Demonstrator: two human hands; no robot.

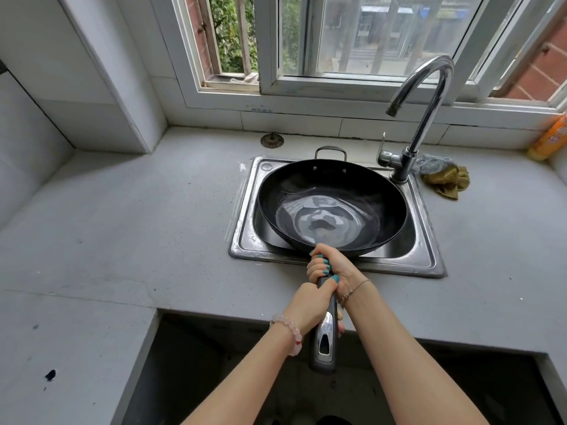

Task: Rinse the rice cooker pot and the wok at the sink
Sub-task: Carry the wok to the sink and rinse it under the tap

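Both forearms reach forward and converge on the long dark grey handle of the round black metal wok. The left hand wraps the handle's middle. The right hand grips just beyond it, fingers curled, at the bowl's near rim. The wok lies over the stainless steel sink, with water pooled inside. The curved chrome faucet stands far right.

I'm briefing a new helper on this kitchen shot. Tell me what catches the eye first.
The big black wok dominates, over the steel sink, with water shining in its bottom. Both hands grip its long handle, the right hand ahead of the left hand. Behind, the curved faucet rises before the window.
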